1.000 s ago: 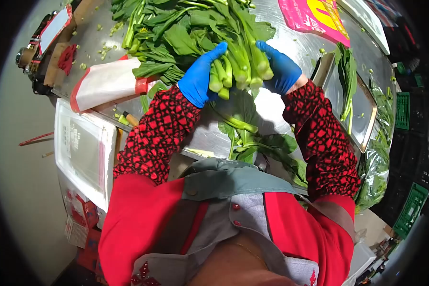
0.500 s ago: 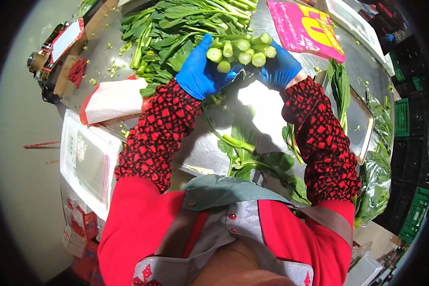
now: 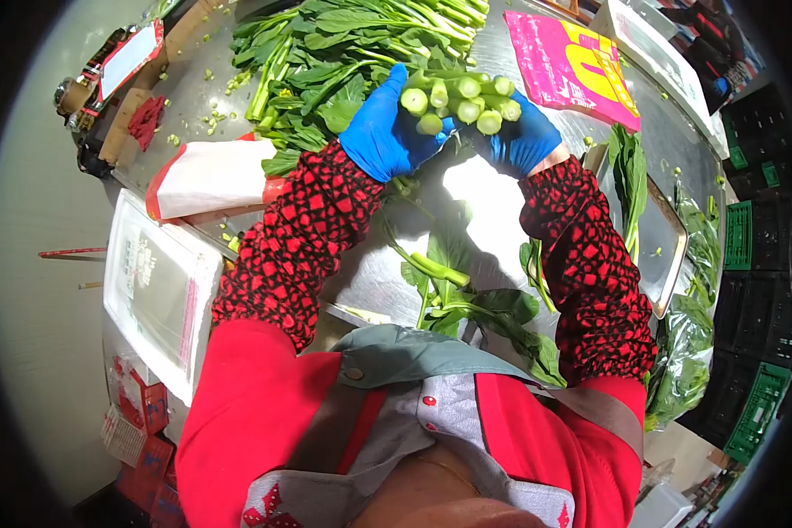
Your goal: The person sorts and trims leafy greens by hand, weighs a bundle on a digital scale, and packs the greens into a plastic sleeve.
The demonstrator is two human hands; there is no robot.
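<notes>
Between my two blue-gloved hands is a bundle of thick green stems (image 3: 466, 99), with the pale cut ends facing me. My left hand (image 3: 387, 128) is wrapped round the bundle's left side. On its right side, my right hand (image 3: 524, 136) grips the stems. A large heap of leafy greens (image 3: 326, 44) lies on the metal table just beyond and to the left. Loose leafy stalks (image 3: 449, 277) lie nearer my body, below the hands. The leaves of the held bundle are mostly hidden behind the stems.
A pink and yellow bag (image 3: 572, 70) lies at the back right. A metal tray (image 3: 673, 255) and plastic-bagged greens (image 3: 686, 352) are at the right. A white and red bag (image 3: 211, 180) and a white lidded box (image 3: 158, 290) stand left. Cut bits dot the table.
The bundle and both hands appear slightly further right and lower, and the whole view has shifted a little. Both hands still hold the stems.
</notes>
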